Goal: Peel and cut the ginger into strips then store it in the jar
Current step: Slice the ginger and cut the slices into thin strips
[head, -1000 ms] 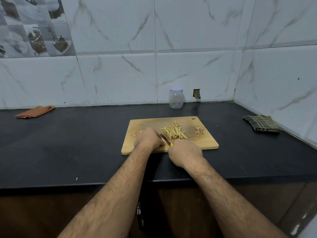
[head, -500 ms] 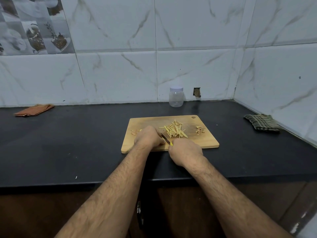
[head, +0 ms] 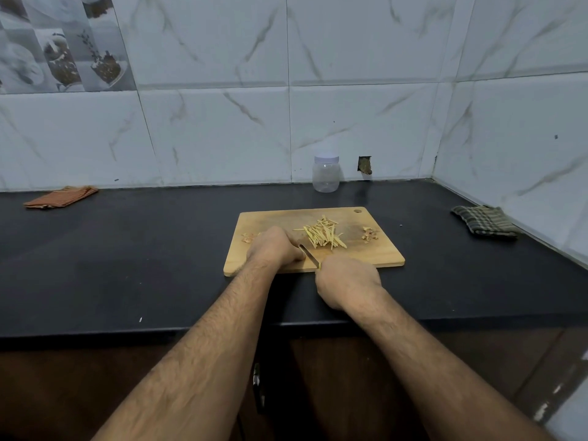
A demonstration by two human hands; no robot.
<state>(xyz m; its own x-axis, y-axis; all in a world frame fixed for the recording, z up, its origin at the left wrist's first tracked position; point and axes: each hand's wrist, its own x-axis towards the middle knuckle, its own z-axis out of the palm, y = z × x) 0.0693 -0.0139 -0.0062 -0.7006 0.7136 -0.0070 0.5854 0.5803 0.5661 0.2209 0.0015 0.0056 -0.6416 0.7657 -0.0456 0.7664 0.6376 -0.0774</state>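
Wall: the white marble-look tiled wall (head: 366,90) is standing behind and to the right of the table.
Table: the long black stone table (head: 127,265) is carrying everything.
Board: the flat light wooden cutting board (head: 375,253) is lying in the middle of the table.
Cloths: the folded orange cloth (head: 60,196) is lying far to the left by the wall, and the folded green checked cloth (head: 485,221) is lying far to the right.
Left hand: the left hand (head: 275,246) is resting on the board with its fingers curled down. What is under them is hidden, so I cannot tell what they are holding.
Right hand: the right hand (head: 348,281) is gripping the handle of the small knife with the yellow handle (head: 309,254), at the near edge of the board.
Jar: the small clear plastic jar with a white lid (head: 325,174) is standing by the wall, behind the board, with its lid on.
Ginger: the pile of thin yellow ginger strips (head: 323,235) is lying on the board, just right of the left hand.
Peels: little brown ginger peel bits (head: 369,233) are lying on the right part of the board, and more are lying left of the left hand.
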